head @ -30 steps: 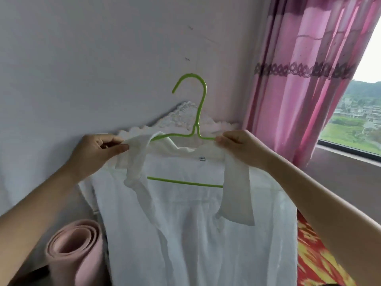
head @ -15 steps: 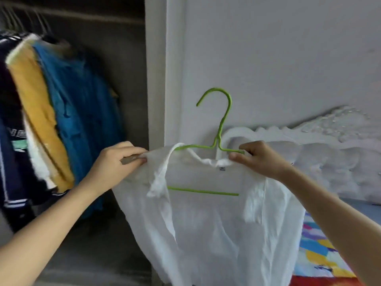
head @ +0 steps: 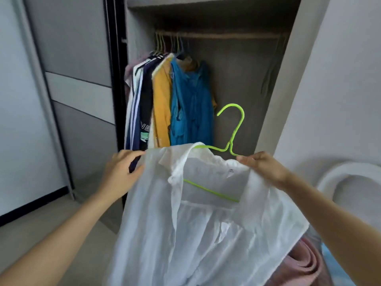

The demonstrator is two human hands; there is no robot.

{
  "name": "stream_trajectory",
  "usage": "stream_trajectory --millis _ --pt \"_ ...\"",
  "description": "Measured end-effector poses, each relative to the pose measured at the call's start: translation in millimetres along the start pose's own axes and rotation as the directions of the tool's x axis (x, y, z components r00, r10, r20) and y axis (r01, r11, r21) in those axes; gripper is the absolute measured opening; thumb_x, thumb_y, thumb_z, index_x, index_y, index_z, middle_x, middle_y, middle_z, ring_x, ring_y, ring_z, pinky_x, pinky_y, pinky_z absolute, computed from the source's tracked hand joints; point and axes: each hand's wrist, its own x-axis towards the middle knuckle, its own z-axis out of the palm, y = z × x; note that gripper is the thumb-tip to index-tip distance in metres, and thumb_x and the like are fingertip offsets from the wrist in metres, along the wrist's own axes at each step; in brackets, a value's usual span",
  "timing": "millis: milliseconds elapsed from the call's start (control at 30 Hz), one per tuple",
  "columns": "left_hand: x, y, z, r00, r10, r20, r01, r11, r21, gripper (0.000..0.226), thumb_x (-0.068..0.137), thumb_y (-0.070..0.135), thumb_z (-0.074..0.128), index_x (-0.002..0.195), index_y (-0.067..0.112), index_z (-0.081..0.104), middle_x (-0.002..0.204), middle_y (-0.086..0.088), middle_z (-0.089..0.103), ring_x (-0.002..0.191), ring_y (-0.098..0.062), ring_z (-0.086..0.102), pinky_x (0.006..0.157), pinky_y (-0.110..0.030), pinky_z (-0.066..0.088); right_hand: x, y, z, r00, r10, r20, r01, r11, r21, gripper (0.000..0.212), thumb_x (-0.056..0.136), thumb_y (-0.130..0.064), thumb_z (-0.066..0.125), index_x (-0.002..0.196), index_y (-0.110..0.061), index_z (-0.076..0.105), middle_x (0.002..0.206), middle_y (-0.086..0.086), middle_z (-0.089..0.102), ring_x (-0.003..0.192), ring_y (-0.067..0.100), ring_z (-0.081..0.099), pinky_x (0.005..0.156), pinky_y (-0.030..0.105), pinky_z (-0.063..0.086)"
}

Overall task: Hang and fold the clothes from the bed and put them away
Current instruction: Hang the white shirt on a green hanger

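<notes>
Shirt (head: 206, 234) before me was plain white, faintly sheer. Hanger (head: 237, 129) was bright lime green. In the wardrobe (head: 243, 79), dull grey-brown inside, I noted a teal-blue garment (head: 191, 104), a mustard-yellow garment (head: 161, 106), and a navy top (head: 142, 100) with white stripes. Sliding door (head: 78, 48) was pale grey, edged in black. Rolled mat (head: 303, 265) was dusty pink.

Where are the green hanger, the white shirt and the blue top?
green hanger (head: 230, 144): head view, twisted neck under hook.
white shirt (head: 206, 234): head view, front cloth.
blue top (head: 191, 104): head view, middle.
</notes>
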Motion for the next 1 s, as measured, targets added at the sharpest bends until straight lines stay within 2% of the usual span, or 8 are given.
stream_trajectory --millis 67,167,367,467,567,667,867,1000 --pt "7.4 -22.0 -3.1 0.996 -0.093 -0.007 0.093 0.996 -0.007 0.031 0.086 0.008 0.064 0.117 0.008 0.064 0.102 -0.004 0.054 0.096 -0.026 0.051 0.080 -0.037 0.040 24.3 -0.2 8.2 1.000 0.012 -0.025 -0.009 0.993 0.115 0.053 0.076 -0.045 0.068 0.069 0.007 0.063 0.057 0.012 0.058 0.049 0.018 0.051 0.047 0.020 0.038" --pt "22.4 -51.6 0.9 0.988 -0.155 -0.022 0.156 0.988 0.017 0.029 0.086 0.007 0.065 0.115 0.008 0.065 0.093 -0.003 0.051 0.084 -0.028 0.053 0.071 -0.033 0.037 64.0 -3.2 14.1 0.998 0.043 -0.053 -0.028 0.965 0.262 0.040 0.072 -0.042 0.069 0.076 -0.003 0.075 0.072 0.015 0.071 0.060 0.022 0.066 0.055 0.025 0.052" --pt "101.3 -91.6 26.1 0.984 -0.177 -0.032 0.177 0.984 -0.024 0.026 0.091 0.007 0.058 0.117 0.011 0.062 0.094 0.007 0.048 0.092 -0.017 0.050 0.069 -0.003 0.034 143.0 -19.2 6.6 0.991 0.132 -0.004 -0.108 0.825 0.554 0.030 0.079 -0.042 0.067 0.074 -0.015 0.078 0.081 0.011 0.074 0.070 0.024 0.071 0.056 0.028 0.054" --pt "149.9 -97.7 38.5 0.988 -0.153 -0.026 0.152 0.988 -0.036 0.029 0.093 0.010 0.055 0.122 0.013 0.059 0.103 0.003 0.048 0.101 -0.016 0.049 0.077 -0.013 0.033 173.3 -37.7 8.7 0.999 0.022 0.037 -0.041 0.727 0.686 0.029 0.072 -0.040 0.066 0.078 -0.015 0.078 0.084 0.010 0.074 0.072 0.021 0.071 0.055 0.028 0.055" --pt "186.4 -103.0 48.4 0.991 -0.125 -0.053 0.125 0.992 -0.010 0.029 0.092 0.009 0.057 0.121 0.011 0.060 0.109 0.000 0.050 0.109 -0.020 0.047 0.092 -0.028 0.035 193.7 -55.3 13.1 0.988 -0.118 -0.103 0.157 0.750 0.642 0.029 0.087 -0.025 0.057 0.066 -0.021 0.077 0.069 0.001 0.072 0.061 0.010 0.068 0.050 0.016 0.050" --pt "214.5 -110.5 60.8 0.991 -0.116 -0.067 0.117 0.993 0.009 0.028 0.091 0.009 0.057 0.119 0.010 0.062 0.107 -0.001 0.050 0.110 -0.025 0.049 0.095 -0.036 0.039 212.7 -64.3 18.8 0.965 -0.213 -0.150 0.259 0.723 0.641 0.028 0.090 -0.019 0.054 0.073 -0.018 0.076 0.072 0.001 0.071 0.063 0.012 0.067 0.054 0.017 0.051" --pt "264.5 -123.6 83.5 0.990 -0.064 -0.123 0.072 0.995 0.062 0.027 0.090 0.013 0.058 0.117 0.011 0.064 0.112 -0.006 0.056 0.110 -0.026 0.048 0.090 -0.037 0.037 231.7 -81.0 10.0 0.943 -0.149 -0.298 0.313 0.705 0.637 0.026 0.088 -0.018 0.055 0.067 -0.016 0.069 0.061 0.001 0.062 0.054 0.013 0.061 0.051 0.016 0.049" --pt "305.0 -137.2 106.2 0.988 -0.012 -0.155 0.017 0.999 0.032 0.024 0.091 0.014 0.058 0.114 0.012 0.065 0.111 -0.006 0.057 0.110 -0.025 0.047 0.090 -0.034 0.035 241.4 -94.7 -5.8 0.885 -0.144 -0.442 0.388 0.752 0.533 0.018 0.087 -0.022 0.056 0.075 -0.013 0.066 0.069 0.006 0.060 0.059 0.016 0.059 0.058 0.021 0.049"
